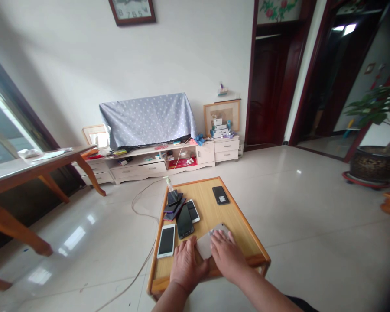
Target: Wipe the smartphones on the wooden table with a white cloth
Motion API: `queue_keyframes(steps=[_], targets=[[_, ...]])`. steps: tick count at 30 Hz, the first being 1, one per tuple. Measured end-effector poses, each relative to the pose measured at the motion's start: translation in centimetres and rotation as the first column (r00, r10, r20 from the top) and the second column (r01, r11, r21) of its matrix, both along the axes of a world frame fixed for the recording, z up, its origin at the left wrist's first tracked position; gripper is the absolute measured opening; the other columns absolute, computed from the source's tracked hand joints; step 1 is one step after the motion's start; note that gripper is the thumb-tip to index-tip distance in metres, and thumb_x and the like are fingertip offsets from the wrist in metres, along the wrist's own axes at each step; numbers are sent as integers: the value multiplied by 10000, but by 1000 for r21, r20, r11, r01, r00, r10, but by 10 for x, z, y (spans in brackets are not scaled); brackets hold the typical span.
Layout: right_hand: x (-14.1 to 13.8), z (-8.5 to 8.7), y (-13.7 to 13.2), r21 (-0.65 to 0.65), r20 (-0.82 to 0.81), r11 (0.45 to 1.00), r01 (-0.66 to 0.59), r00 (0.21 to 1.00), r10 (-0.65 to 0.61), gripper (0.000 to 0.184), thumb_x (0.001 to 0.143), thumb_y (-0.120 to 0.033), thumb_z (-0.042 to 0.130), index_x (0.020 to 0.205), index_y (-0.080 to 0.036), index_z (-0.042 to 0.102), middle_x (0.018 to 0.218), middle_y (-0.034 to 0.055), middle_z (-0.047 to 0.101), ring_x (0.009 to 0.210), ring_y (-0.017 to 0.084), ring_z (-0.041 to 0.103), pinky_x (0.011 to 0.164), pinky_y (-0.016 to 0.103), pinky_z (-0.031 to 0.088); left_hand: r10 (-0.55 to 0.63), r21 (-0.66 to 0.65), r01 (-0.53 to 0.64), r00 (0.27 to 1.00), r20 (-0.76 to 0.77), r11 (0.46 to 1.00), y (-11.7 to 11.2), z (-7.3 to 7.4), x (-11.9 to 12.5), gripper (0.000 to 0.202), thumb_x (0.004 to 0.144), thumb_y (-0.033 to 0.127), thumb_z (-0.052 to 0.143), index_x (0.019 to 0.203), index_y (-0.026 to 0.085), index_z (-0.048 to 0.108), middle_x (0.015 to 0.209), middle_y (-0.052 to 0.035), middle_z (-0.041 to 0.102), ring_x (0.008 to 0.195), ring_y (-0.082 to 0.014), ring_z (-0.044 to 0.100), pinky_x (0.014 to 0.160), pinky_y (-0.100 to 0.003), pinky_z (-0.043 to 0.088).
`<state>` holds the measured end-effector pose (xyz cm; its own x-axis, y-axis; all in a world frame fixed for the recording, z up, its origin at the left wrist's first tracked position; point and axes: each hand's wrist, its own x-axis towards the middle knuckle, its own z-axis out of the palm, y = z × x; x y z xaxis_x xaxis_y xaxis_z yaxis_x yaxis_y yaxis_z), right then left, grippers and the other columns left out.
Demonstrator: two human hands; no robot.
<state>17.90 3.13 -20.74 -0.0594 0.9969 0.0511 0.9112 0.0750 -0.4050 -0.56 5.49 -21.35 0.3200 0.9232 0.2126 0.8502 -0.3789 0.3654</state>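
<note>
A small wooden table (237,216) stands low in front of me with several phones on it. My right hand (226,255) lies flat, fingers stretched, on a silver phone (205,243) lying face down. My left hand (187,263) rests beside it, fingers curled against that phone's left edge. A white phone (167,240) lies at the left. A black phone (184,222) and another white-edged phone (193,211) lie behind my hands. Farther back sits a stack of dark phones (173,202), and one black phone (220,195) lies apart at the right.
A cable (143,203) runs over the shiny tiled floor to the table's left. A bigger wooden table (35,167) stands at the left. A TV stand (156,160) with a cloth-covered screen lines the far wall. A potted plant (375,160) stands at the right.
</note>
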Motion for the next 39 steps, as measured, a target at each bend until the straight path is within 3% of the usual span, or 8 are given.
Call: queue_keyframes(steps=[4,12,19,21,27,30,35,39], targets=[[24,6,6,-14,61,991,132,990,-131,596,1023,-406,212,1506,-113,402,1571,133,352,1489,284,252,1228,527,93,-7,24,7,1000,6,1000,-1,2,0,652,693,385,628,1306,228,472,1231,-84,613,1172,-263,536,1058,-382,356],[-25,-4,-45,53,-62,989,-137,988,140,535,1044,-436,209,1495,-260,436,1556,21,401,1475,216,293,1251,448,87,4,-34,-5,999,-35,999,-3,9,-1,545,765,421,600,1269,239,503,1197,-82,633,1151,-263,546,1040,-392,349],[26,6,-14,-23,98,988,151,984,-148,641,1030,-491,150,1475,-149,460,1547,109,400,1478,272,282,1235,521,86,0,-1,0,999,-36,1000,-3,9,-1,603,711,394,623,1280,237,499,1224,-80,612,1174,-270,526,1062,-400,342],[18,8,-16,-18,82,990,139,987,-138,647,1030,-504,155,1474,-148,463,1543,113,405,1477,272,287,1237,514,86,2,4,-2,1000,-28,1000,-3,8,-1,603,710,393,621,1278,231,500,1220,-81,610,1175,-270,521,1064,-397,338],[-35,10,-39,36,-85,993,-115,989,117,582,1051,-452,122,1456,-262,494,1500,46,482,1445,214,357,1242,482,55,-19,-33,19,1000,-25,999,-3,7,-4,590,728,365,605,1290,229,489,1220,-88,623,1174,-264,528,1045,-380,329],[-25,12,-26,23,-55,997,-78,995,79,598,1051,-472,116,1434,-256,521,1489,53,499,1437,220,370,1236,505,46,-6,-20,6,1000,-19,1000,-4,9,-4,559,752,395,596,1277,229,501,1214,-90,622,1168,-265,531,1043,-383,337],[4,11,6,-5,67,983,181,981,-180,660,1036,-523,110,1447,-187,502,1533,100,431,1469,261,307,1225,546,70,-11,-26,11,1000,-17,1000,-5,14,-5,604,701,395,635,1272,240,511,1226,-81,611,1175,-275,521,1049,-387,350],[-25,6,-5,-6,10,1000,16,1000,-16,636,1040,-496,117,1458,-195,491,1532,91,433,1469,247,306,1234,513,75,-13,-45,13,1000,-4,999,-3,10,-7,569,752,395,588,1291,234,500,1236,-87,618,1188,-273,520,1053,-395,341]])
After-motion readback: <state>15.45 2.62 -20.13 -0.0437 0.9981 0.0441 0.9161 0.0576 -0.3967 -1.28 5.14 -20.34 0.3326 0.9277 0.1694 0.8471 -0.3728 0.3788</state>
